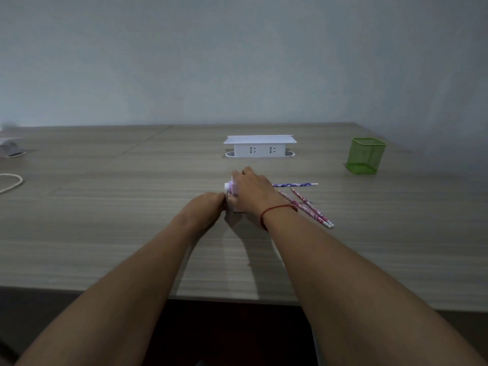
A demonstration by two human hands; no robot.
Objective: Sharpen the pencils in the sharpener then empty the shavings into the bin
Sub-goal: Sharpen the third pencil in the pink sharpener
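Both hands meet at the middle of the wooden table point(132, 233): the right hand point(252, 190) is closed over the top of a small white and lilac pencil sharpener point(230, 190), gripping it from above, while the left hand point(204, 207) presses against its near left side with fingers curled; whether those fingers actually clasp anything cannot be told, since the sharpener's lower body is hidden behind them. A thin red string bracelet point(277, 208) circles the right wrist. Only the sharpener's round left end shows, facing left. At the far right stands a green mesh bin point(365, 155), upright and well apart from the hands; nothing can be made out inside it through the mesh. Just right of the right hand lie three pencils. A purple patterned pencil point(294, 184) lies with its long axis across the table, left to right, its left end hidden behind the hand. Two pink patterned pencils point(310, 208) lie side by side, running diagonally from beside the wrist toward the near right, their pale ends nearest the camera. Beyond the hands a white pop-up socket box point(260, 147) stands raised from the tabletop, lid up, two outlets facing the camera. At the left edge a white cable point(13, 182) loops on the table, and a blurred grey object point(10, 149) sits behind it.
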